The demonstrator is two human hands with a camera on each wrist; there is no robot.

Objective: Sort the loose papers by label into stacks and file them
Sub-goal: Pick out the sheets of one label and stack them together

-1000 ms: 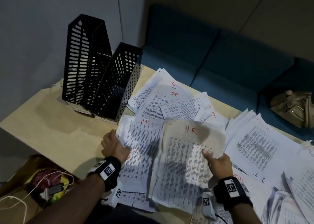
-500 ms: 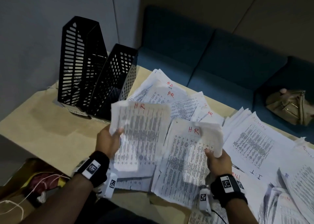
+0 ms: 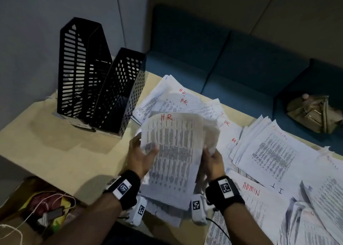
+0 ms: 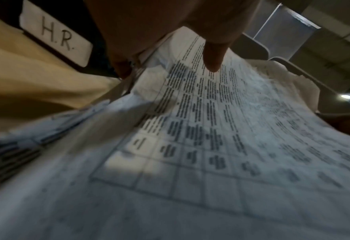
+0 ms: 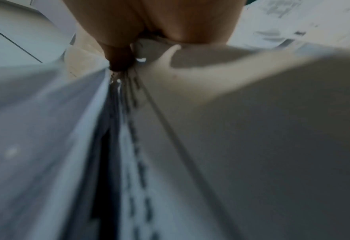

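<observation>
A bundle of printed sheets marked "HR" in red [image 3: 174,155] is lifted off the table between both hands. My left hand [image 3: 143,155] grips its left edge, thumb lying on the top sheet [image 4: 211,123]. My right hand [image 3: 211,159] pinches the right edge, where the sheets [image 5: 241,129] curl over. More HR-marked papers [image 3: 178,100] lie fanned behind the bundle. Two black perforated file holders [image 3: 96,74] stand at the table's back left; a white tag reading "H.R." [image 4: 54,34] shows in the left wrist view.
Piles marked "ADMIN" [image 3: 274,152] and "IT" [image 3: 276,189] cover the right of the beige table [image 3: 55,148]. A blue sofa [image 3: 232,62] with a tan bag [image 3: 315,111] runs behind. A box with cables [image 3: 46,207] sits low at left.
The left hand lifted a sheet off the table and swung it right onto the sheets in the right hand. Both hands now hold one bundle close together.
</observation>
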